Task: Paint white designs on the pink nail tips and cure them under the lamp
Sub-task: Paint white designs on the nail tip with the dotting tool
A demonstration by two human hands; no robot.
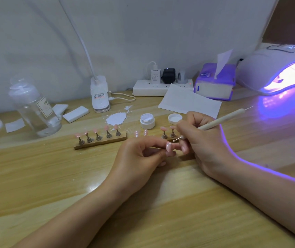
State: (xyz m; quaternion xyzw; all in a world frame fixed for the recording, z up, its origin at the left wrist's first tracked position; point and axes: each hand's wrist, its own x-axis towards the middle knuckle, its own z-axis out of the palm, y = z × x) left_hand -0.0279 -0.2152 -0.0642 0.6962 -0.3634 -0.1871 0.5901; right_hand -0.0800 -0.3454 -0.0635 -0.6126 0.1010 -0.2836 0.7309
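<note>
The pink nail tip (168, 146) sat pinched at the fingertips of the left hand (139, 156), held low over the wooden table (53, 176) just in front of the two stands. The right hand (198, 140) gripped the dotting pen (220, 121) like a pencil, its metal point just above the tip — whether touching it could not be told. This looked like the painting step, with curing yet to come. The next move would call for a steady, light touch and probably fresh white from the open jar (147, 120), its lid (175, 118) beside it. Five tips stood on the long holder (100, 140); the lamp (277, 68) glowed violet at right.
</note>
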